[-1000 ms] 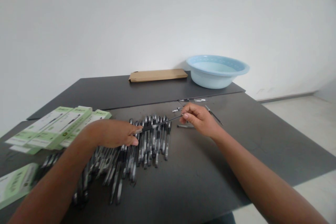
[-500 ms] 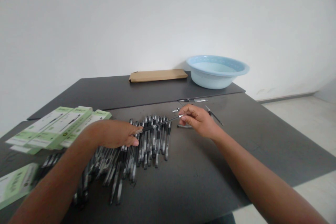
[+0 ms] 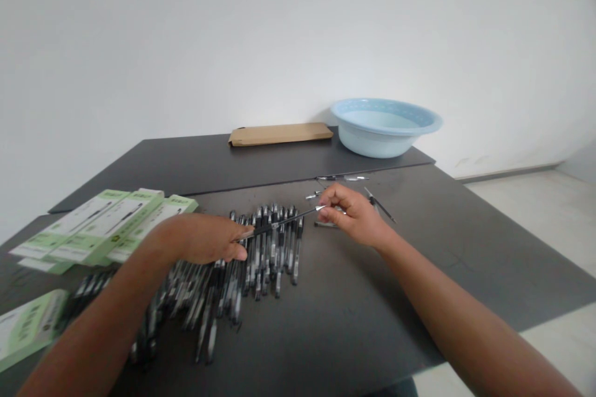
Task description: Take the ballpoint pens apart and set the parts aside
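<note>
My left hand (image 3: 209,239) is closed on a clear gel pen barrel (image 3: 262,229) with a black grip, held above many loose pens. A thin dark refill (image 3: 295,217) sticks out of the barrel's right end, in line with it. At the refill's far end, my right hand (image 3: 351,214) pinches it by a small silver tip (image 3: 320,208). Beneath both hands lies a dense pile of clear pens (image 3: 265,260) with black grips and caps. Part of the pile is hidden by my left forearm.
Green and white pen boxes (image 3: 100,223) are stacked at the left, with another box (image 3: 30,325) nearer me. Loose pens (image 3: 344,178) and a dark thin piece (image 3: 384,208) lie beyond my right hand. A brown cardboard piece (image 3: 282,134) and blue basin (image 3: 386,130) stand by the wall.
My right fingers have shifted slightly around the silver tip. The left hand, the barrel and everything on the table are in nearly the same place.
</note>
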Demonstrator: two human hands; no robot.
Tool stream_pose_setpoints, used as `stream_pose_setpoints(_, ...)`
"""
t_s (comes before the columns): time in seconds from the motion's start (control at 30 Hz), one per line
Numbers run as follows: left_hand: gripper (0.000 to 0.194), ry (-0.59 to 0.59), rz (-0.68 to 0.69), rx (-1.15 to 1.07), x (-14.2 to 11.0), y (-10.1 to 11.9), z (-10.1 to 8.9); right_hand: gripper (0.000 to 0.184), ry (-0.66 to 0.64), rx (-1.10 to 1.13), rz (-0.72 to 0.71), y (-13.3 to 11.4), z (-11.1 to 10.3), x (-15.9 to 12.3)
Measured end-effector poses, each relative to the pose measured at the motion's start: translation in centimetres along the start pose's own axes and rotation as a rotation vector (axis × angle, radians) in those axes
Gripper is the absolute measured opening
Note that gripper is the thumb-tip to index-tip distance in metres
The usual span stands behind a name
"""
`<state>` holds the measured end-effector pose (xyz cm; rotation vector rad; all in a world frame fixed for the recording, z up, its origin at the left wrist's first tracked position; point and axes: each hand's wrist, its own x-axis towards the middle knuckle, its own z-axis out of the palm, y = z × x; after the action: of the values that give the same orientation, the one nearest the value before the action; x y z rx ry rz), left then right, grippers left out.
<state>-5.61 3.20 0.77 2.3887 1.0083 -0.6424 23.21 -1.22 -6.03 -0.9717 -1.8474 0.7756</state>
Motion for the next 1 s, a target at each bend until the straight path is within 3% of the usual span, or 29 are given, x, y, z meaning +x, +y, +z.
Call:
stream_pose_setpoints(0.37, 0.039, -0.031, 0.017, 0.011, 0.1, 0.6, -0.1, 0.011, -0.019, -0.139, -0.068, -0.7, 0.0, 0.1)
stream_pose_setpoints(0.6, 0.043, -0.051, -0.066, 0.083, 0.2, 1.1, -0.1, 0.008, -0.043, -0.174, -0.072, -0.6, 0.5, 0.1)
stream_pose_setpoints(1.0, 0.052, -0.072, -0.094, 0.152, 0.2, 1.7, -0.1, 0.006, -0.071, -0.202, -0.07, -0.6, 1.3, 0.0)
